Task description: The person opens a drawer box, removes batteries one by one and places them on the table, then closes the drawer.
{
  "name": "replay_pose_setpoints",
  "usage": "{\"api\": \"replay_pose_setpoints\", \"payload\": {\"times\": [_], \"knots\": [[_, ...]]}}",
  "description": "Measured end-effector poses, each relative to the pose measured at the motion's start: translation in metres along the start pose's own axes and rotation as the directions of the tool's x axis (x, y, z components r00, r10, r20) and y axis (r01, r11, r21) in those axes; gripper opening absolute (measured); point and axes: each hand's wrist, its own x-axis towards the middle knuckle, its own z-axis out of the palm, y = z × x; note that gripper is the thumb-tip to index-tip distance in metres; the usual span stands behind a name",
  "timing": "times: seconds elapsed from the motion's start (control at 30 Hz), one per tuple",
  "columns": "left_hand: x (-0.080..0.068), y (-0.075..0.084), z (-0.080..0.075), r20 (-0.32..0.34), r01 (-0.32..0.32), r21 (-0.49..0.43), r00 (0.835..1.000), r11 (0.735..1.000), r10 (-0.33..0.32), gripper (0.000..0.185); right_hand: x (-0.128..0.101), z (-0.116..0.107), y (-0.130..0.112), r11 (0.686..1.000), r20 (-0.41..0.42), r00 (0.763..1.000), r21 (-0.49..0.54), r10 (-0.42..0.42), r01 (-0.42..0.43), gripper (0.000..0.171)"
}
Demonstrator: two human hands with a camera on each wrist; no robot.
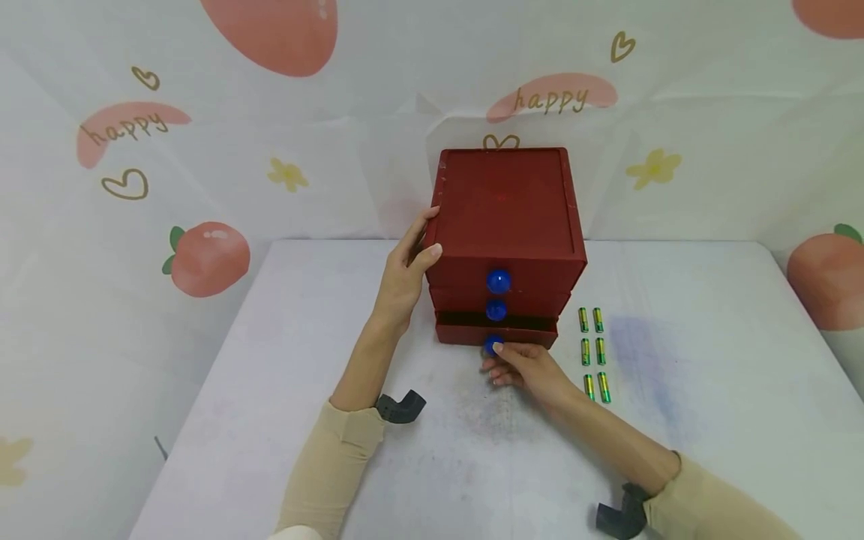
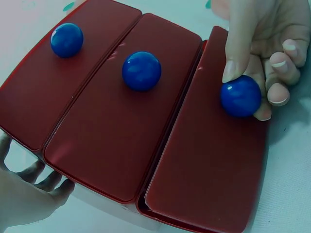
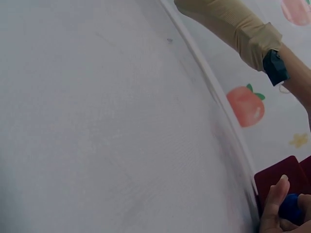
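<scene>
A dark red cabinet (image 1: 502, 199) with three stacked drawers, each bearing a round blue knob, stands toward the back of the table. Its bottom drawer (image 1: 459, 334) is pulled out a little, showing a dark gap behind its front. My right hand (image 1: 533, 371) pinches the bottom drawer's blue knob (image 2: 241, 96) between thumb and fingers. Against the cabinet's left side rests my left hand (image 1: 401, 277), its fingers spread along the wall and the thumb at the top front edge. The top knob (image 1: 498, 281) and middle knob (image 1: 496, 310) are untouched.
Several green and yellow batteries (image 1: 586, 352) lie in two columns on the white table (image 1: 283, 375), right of the cabinet and close to my right forearm. A white cloth backdrop (image 1: 364, 112) with fruit prints hangs right behind the cabinet.
</scene>
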Motion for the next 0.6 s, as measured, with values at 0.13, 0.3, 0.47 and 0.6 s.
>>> {"api": "replay_pose_setpoints", "payload": {"times": [0.13, 0.3, 0.47, 0.6], "knots": [[-0.001, 0.001, -0.001, -0.002, 0.004, 0.000, 1.000, 1.000, -0.004, 0.052, 0.003, -0.001, -0.001, 1.000, 0.003, 1.000, -0.006, -0.003, 0.003, 0.046], [-0.001, 0.001, -0.001, -0.004, 0.000, 0.005, 1.000, 1.000, 0.000, 0.052, 0.007, -0.003, -0.003, 1.000, -0.004, 1.000, -0.014, -0.004, 0.004, 0.047], [0.000, 0.000, 0.000, -0.004, -0.011, -0.005, 1.000, 1.000, 0.011, 0.052, 0.010, -0.004, -0.004, 1.000, -0.008, 1.000, -0.023, -0.001, 0.001, 0.047], [0.000, 0.000, 0.000, -0.005, -0.014, -0.019, 1.000, 1.000, 0.014, 0.053, 0.012, -0.005, -0.005, 1.000, -0.009, 1.000, -0.024, -0.006, 0.006, 0.047]]}}
